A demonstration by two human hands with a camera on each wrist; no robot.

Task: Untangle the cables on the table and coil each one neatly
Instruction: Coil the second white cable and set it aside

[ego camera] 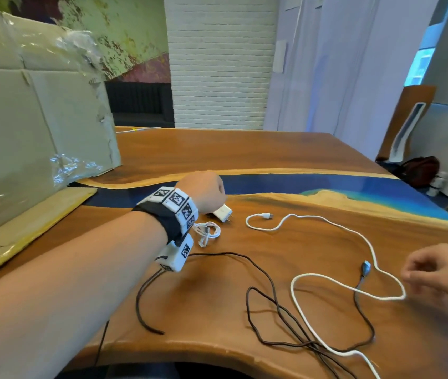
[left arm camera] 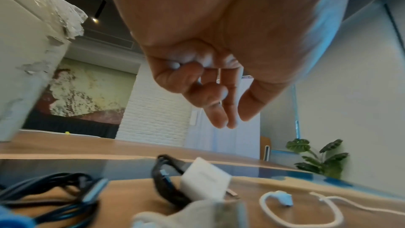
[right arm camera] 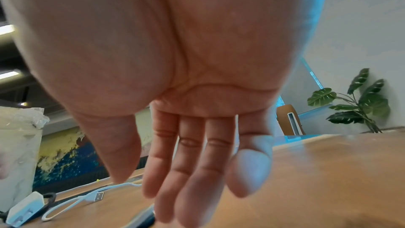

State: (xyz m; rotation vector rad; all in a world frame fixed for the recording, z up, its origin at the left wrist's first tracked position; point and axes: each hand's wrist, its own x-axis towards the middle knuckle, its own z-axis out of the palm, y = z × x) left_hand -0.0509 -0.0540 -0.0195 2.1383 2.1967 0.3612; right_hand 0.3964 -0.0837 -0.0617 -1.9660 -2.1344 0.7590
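Left forearm fills the near field, its hand (ego camera: 206,191) hovering with loosely curled fingers holding nothing over the white charger block (ego camera: 223,213) and a small coiled white cable (ego camera: 208,232) on the surface (ego camera: 244,151). Right hand (ego camera: 441,272), fingers spread and relaxed, sits just beside a loop of the long white cable (ego camera: 335,283), which crosses the dark braided cable (ego camera: 277,313) near the front edge. Risk: pulling the white loop before freeing that crossing would likely drag the dark cable, tighten the tangle, or slide both off the edge.
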